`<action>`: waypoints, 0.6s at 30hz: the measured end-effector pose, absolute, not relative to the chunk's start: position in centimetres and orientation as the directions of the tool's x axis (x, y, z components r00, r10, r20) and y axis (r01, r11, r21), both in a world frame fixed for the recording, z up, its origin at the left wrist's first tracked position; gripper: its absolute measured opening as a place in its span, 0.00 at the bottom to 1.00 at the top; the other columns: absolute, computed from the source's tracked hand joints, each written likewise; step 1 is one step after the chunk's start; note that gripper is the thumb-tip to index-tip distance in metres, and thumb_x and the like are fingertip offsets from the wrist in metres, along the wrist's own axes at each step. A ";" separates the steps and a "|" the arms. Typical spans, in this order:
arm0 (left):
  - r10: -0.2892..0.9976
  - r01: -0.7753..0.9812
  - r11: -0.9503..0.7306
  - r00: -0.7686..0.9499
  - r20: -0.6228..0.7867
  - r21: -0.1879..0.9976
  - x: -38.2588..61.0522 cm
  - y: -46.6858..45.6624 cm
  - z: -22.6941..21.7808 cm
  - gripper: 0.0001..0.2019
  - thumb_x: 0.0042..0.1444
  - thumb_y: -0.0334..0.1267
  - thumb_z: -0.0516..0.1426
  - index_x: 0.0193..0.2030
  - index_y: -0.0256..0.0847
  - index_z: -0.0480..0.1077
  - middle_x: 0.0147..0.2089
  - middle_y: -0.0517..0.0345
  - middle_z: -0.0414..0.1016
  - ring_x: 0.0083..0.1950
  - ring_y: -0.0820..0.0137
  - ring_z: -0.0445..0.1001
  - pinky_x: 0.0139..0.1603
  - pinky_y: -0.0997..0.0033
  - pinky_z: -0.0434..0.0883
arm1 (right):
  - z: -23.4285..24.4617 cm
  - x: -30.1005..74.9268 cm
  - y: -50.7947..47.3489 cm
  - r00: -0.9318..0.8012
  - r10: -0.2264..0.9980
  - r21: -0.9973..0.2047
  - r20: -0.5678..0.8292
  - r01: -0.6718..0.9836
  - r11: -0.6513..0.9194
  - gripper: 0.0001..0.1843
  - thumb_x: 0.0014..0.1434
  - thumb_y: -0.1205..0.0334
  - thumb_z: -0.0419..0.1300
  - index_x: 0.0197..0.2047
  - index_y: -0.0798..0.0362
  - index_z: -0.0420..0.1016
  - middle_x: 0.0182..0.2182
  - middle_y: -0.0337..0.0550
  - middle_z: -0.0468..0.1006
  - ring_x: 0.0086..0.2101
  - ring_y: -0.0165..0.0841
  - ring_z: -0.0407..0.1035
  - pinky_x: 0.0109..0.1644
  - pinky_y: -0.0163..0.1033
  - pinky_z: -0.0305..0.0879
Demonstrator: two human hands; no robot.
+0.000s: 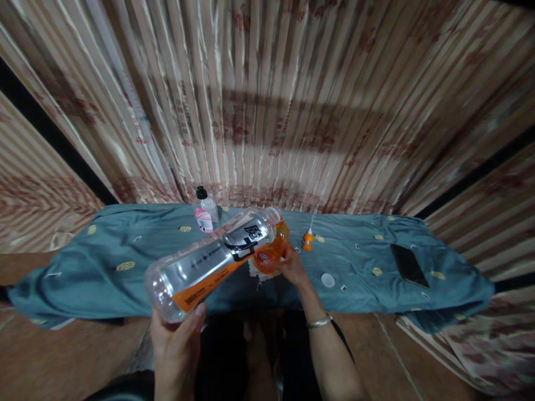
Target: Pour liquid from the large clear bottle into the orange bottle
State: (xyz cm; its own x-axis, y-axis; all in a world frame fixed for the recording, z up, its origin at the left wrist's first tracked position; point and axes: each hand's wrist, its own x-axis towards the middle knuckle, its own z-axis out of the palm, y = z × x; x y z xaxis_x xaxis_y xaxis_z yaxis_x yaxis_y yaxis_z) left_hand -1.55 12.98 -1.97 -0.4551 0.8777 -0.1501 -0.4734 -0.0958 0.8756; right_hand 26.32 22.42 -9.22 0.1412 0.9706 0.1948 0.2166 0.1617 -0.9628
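Note:
My left hand [178, 340] is closed around the base of a large clear plastic bottle [213, 259] with a silver and orange label. The bottle is tilted, its neck pointing up and to the right, close to the top of an orange bottle [273, 250]. Whether the two openings touch is hard to make out. My right hand [291, 266], with a bangle on the wrist, wraps the orange bottle, which stands on a small pale cloth [261, 273]. An orange pump head [308, 241] with a clear tube lies on the table to the right.
A clear pump bottle [204, 211] with a black top and pink label stands at the back left. A white round lid [327, 279] and a dark phone [409, 265] lie to the right on the teal cloth [355, 295]. A curtain [267, 111] hangs behind.

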 end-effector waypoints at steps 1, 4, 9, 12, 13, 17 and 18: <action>0.881 -0.478 -0.094 -0.449 -0.151 0.873 -1.6 13.0 -2.0 0.45 0.25 0.34 0.83 0.56 0.40 0.77 0.39 0.56 0.83 0.32 0.67 0.76 0.31 0.70 0.73 | -9.1 26.3 22.4 0.135 0.976 -0.972 0.171 0.186 0.145 0.34 0.45 0.49 0.83 0.53 0.46 0.81 0.48 0.47 0.92 0.50 0.51 0.87 0.60 0.57 0.84; 0.892 -0.484 -0.093 -0.429 -0.144 0.870 -1.6 13.0 -1.9 0.43 0.27 0.34 0.84 0.54 0.41 0.76 0.37 0.58 0.82 0.29 0.70 0.74 0.29 0.72 0.70 | -8.6 26.3 22.3 0.131 0.984 -0.986 0.121 0.131 0.104 0.36 0.43 0.50 0.84 0.54 0.46 0.81 0.51 0.48 0.91 0.53 0.52 0.85 0.63 0.58 0.82; 0.885 -0.485 -0.098 -0.441 -0.146 0.869 -1.6 13.1 -1.6 0.42 0.25 0.33 0.84 0.53 0.40 0.77 0.37 0.59 0.81 0.30 0.70 0.75 0.29 0.73 0.71 | -8.3 26.2 22.2 0.140 0.983 -0.982 0.117 0.165 0.094 0.37 0.43 0.51 0.85 0.56 0.46 0.81 0.50 0.48 0.91 0.54 0.54 0.85 0.62 0.59 0.82; 0.877 -0.489 -0.125 -0.462 -0.134 0.863 -0.9 12.8 -1.2 0.40 0.29 0.34 0.84 0.53 0.41 0.78 0.40 0.56 0.83 0.36 0.67 0.80 0.34 0.72 0.76 | -8.4 26.1 22.2 0.138 0.983 -0.987 0.124 0.117 0.108 0.39 0.42 0.49 0.85 0.56 0.47 0.80 0.51 0.49 0.91 0.54 0.55 0.85 0.64 0.61 0.81; 0.874 -0.486 -0.131 -0.467 -0.130 0.864 -0.6 12.6 -1.0 0.39 0.29 0.34 0.84 0.52 0.41 0.79 0.40 0.57 0.83 0.35 0.69 0.78 0.33 0.74 0.75 | -8.4 26.0 22.2 0.136 0.983 -0.989 0.121 0.101 0.108 0.39 0.42 0.48 0.84 0.55 0.47 0.80 0.51 0.50 0.91 0.54 0.55 0.85 0.65 0.62 0.80; 0.862 -0.486 -0.196 -0.499 -0.086 0.852 0.7 11.9 -0.3 0.34 0.37 0.37 0.83 0.53 0.42 0.80 0.41 0.58 0.82 0.36 0.72 0.77 0.33 0.78 0.71 | -8.4 26.0 22.1 0.145 0.985 -0.993 0.098 0.081 0.087 0.39 0.40 0.47 0.84 0.54 0.48 0.80 0.51 0.52 0.90 0.55 0.57 0.84 0.67 0.65 0.78; 0.861 -0.487 -0.197 -0.501 -0.087 0.851 0.9 11.9 -0.1 0.34 0.37 0.37 0.83 0.52 0.42 0.80 0.41 0.59 0.82 0.36 0.72 0.76 0.33 0.78 0.71 | -8.4 26.0 22.1 0.145 0.985 -0.993 0.098 0.075 0.087 0.40 0.40 0.46 0.84 0.55 0.49 0.80 0.52 0.53 0.90 0.56 0.58 0.84 0.67 0.66 0.78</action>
State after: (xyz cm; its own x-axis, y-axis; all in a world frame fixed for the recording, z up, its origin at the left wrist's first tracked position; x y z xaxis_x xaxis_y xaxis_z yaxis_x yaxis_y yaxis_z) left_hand 0.91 11.87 -0.12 -0.5012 0.8609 -0.0875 -0.4869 -0.1970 0.8509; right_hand 25.96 22.11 -8.38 0.1455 0.9845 0.0976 0.0754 0.0873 -0.9933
